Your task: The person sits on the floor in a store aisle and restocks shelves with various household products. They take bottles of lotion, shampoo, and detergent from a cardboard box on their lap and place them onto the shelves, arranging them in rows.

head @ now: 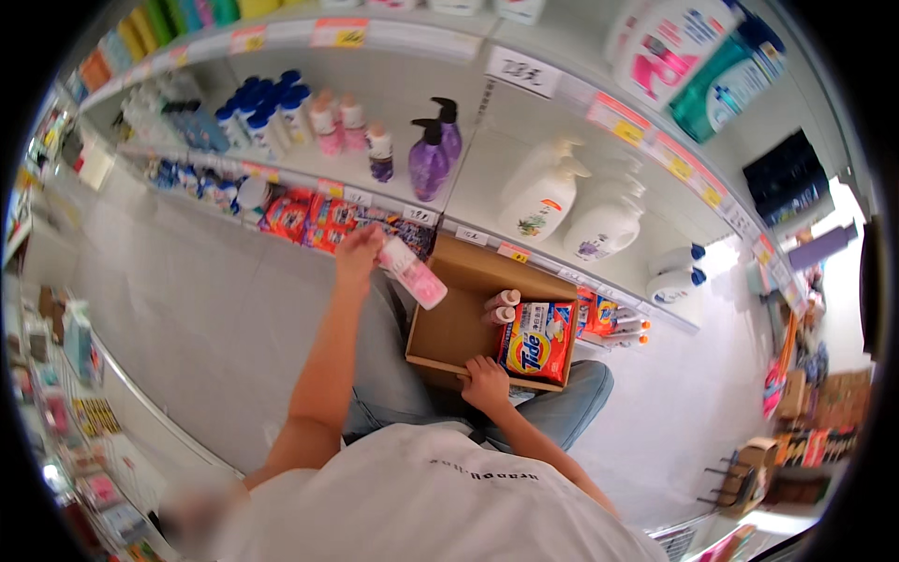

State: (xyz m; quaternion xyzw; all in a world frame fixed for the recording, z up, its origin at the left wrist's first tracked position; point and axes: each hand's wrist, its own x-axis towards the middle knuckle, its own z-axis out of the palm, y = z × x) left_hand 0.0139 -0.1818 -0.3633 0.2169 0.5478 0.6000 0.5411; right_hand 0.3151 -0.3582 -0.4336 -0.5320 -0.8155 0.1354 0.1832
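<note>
My left hand (359, 251) grips a pink-and-white plastic bottle (416, 275) by its top end. The bottle is tilted, its base towards the left side of an open cardboard box (449, 323). At the box's near wall, my right hand (487, 383) has its fingers hooked over the rim. Inside the box, a red Tide detergent bag (539, 343) fills the right end. Two small pink bottles (501, 308) stand against its upper left side. Bare cardboard shows in the left part. The box sits between my knees, close to the shelf.
A shelf (477, 168) ahead holds purple pump bottles (428, 165), white pump bottles (544, 204), pink bottles (337, 126) and blue-capped bottles (260, 116). Detergent bags (326, 221) line the low shelf. Another stocked shelf (98, 428) runs along the left. Cartons (839, 400) stand at right.
</note>
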